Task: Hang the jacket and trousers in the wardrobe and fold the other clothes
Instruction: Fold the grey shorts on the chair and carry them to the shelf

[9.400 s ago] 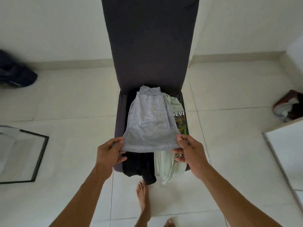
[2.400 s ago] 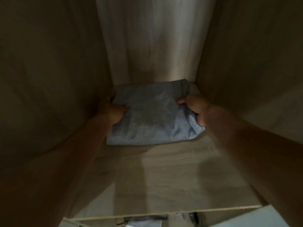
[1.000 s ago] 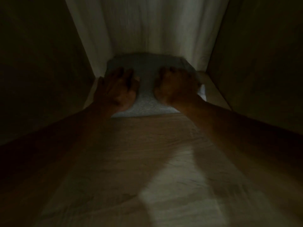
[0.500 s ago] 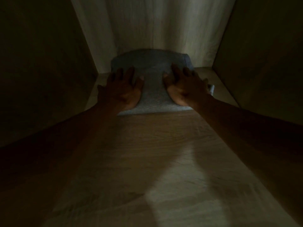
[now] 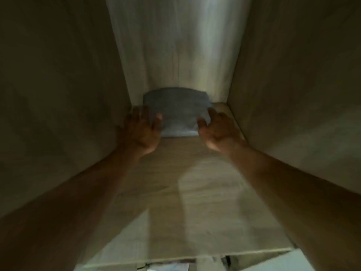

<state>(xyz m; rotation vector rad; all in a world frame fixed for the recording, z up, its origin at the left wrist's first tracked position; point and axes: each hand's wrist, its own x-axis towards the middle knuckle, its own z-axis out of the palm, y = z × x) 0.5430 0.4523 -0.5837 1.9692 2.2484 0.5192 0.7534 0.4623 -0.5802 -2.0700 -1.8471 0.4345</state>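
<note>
A folded grey garment lies at the back of the wardrobe shelf, in the upper middle of the frame, against the rear panel. The left hand and right hand flank its near corners, each grip apart with fingers spread, holding nothing.

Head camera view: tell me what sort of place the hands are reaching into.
Most likely a wardrobe compartment: a wood-grain shelf closed in by side walls and a pale back panel, with a folded grey garment pushed to the back between both open hands.
</note>
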